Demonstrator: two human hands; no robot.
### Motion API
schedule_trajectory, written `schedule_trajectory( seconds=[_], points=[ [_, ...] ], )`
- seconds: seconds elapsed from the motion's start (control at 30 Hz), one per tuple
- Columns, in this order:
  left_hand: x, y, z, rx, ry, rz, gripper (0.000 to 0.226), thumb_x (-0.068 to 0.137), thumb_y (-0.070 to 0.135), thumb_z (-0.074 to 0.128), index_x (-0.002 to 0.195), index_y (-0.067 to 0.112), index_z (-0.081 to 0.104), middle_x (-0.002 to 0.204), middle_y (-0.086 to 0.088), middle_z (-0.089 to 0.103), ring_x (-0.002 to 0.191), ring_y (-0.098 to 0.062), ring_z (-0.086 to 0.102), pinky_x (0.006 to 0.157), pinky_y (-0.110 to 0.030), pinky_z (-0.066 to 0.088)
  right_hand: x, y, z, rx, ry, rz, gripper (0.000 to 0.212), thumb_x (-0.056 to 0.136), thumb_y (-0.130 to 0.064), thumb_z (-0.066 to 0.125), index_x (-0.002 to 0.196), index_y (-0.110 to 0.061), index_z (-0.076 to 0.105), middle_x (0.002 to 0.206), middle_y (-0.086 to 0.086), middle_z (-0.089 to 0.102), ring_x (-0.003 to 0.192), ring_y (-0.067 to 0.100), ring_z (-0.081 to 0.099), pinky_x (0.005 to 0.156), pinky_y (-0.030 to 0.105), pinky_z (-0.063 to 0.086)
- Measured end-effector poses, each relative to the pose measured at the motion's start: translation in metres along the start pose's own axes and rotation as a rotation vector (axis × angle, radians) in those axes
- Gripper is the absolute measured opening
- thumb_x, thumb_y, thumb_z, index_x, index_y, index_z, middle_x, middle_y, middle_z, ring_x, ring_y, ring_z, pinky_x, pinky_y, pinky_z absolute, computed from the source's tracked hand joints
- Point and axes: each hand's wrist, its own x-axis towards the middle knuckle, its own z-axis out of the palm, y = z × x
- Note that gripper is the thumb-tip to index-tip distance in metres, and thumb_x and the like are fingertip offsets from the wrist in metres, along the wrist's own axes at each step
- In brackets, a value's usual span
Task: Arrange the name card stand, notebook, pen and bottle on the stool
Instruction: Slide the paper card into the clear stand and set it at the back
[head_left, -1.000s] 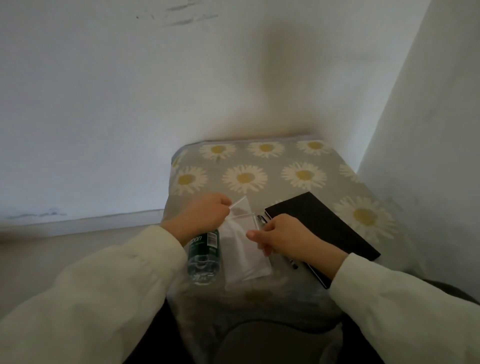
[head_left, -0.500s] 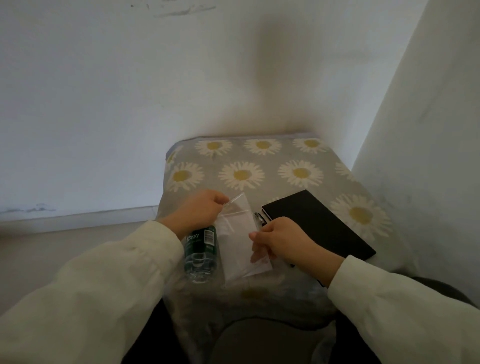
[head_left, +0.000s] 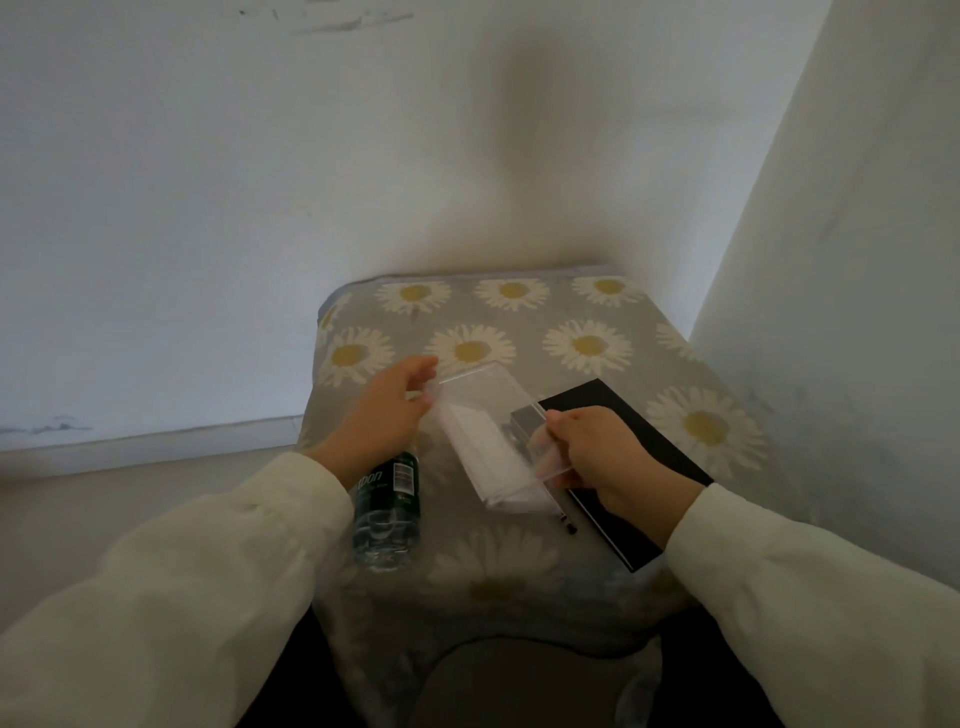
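A clear acrylic name card stand (head_left: 491, 436) with white paper inside is held tilted just above the daisy-print stool (head_left: 587, 312). My left hand (head_left: 384, 415) pinches its far left corner and my right hand (head_left: 592, 457) grips its near right edge. A green-labelled plastic bottle (head_left: 387, 512) lies on its side at the stool's front left, partly under my left wrist. A black notebook (head_left: 623, 415) lies flat on the right, partly covered by my right hand. Only the pen's tip (head_left: 566, 522) shows beside the notebook.
The stool stands in a corner, with a white wall (head_left: 260, 182) behind it and another wall (head_left: 857, 260) close on the right. Pale floor (head_left: 130, 493) lies to the left. The rear half of the stool top carries nothing but its flower pattern.
Both hands have lifted the name card stand off the stool and turned it, so that its upper edge now tilts up and away. The bottle, notebook and pen have stayed where they were.
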Motion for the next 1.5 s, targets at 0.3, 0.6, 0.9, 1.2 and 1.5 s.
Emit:
schedule_trajectory(
  seconds=[0.3,0.6,0.9,1.2,1.5],
  points=[
    [0.008,-0.003,0.0,-0.213,0.028,-0.079,0.025,0.094,0.038,0.049,0.107,0.024,0.065,0.103,0.008,0.068,0.097,-0.005,0.06,0.081,-0.024,0.042,0.023,0.001,-0.023,0.369,-0.145,0.105,0.046,0.101,-0.026,0.045,0.067,-0.005,0.068,0.045,0.004,0.051,0.038,0.015,0.04,0.048,0.029,0.038],
    [0.029,0.013,-0.005,-0.725,0.036,-0.097,0.028,0.093,0.033,0.054,0.083,0.01,0.064,0.088,-0.01,0.064,0.089,-0.02,0.061,0.096,-0.032,0.047,0.048,-0.027,-0.052,0.535,-0.424,0.281,0.03,0.1,-0.023,0.043,0.074,-0.011,0.05,0.053,0.003,0.045,0.041,0.012,0.038,0.044,0.025,0.037],
    [0.057,0.038,0.003,-1.007,0.252,-0.275,0.036,0.086,0.017,0.065,0.11,-0.009,0.059,0.109,-0.018,0.06,0.099,-0.025,0.06,0.091,-0.032,0.051,0.065,-0.045,-0.069,1.053,-0.428,0.267,0.045,0.092,-0.039,0.055,0.111,0.001,0.061,0.105,0.012,0.072,0.085,0.02,0.072,0.08,0.035,0.059],
    [0.099,0.023,0.0,-0.859,0.475,-0.575,0.051,0.076,0.035,0.075,0.114,0.005,0.062,0.114,-0.011,0.064,0.102,-0.028,0.061,0.092,-0.042,0.051,0.084,-0.04,-0.058,0.406,-0.217,-0.242,0.025,0.092,-0.021,0.057,0.112,-0.006,0.061,0.111,0.016,0.073,0.1,0.026,0.07,0.09,0.043,0.054],
    [0.121,0.025,0.01,-0.798,0.446,-0.465,0.036,0.085,0.032,0.066,0.109,0.005,0.064,0.107,-0.012,0.064,0.092,-0.024,0.059,0.087,-0.043,0.053,0.129,-0.034,-0.041,-0.197,0.132,-0.522,0.005,0.086,-0.012,0.069,0.083,-0.011,0.074,0.071,0.001,0.071,0.055,0.005,0.063,0.05,0.021,0.051]
  ],
)
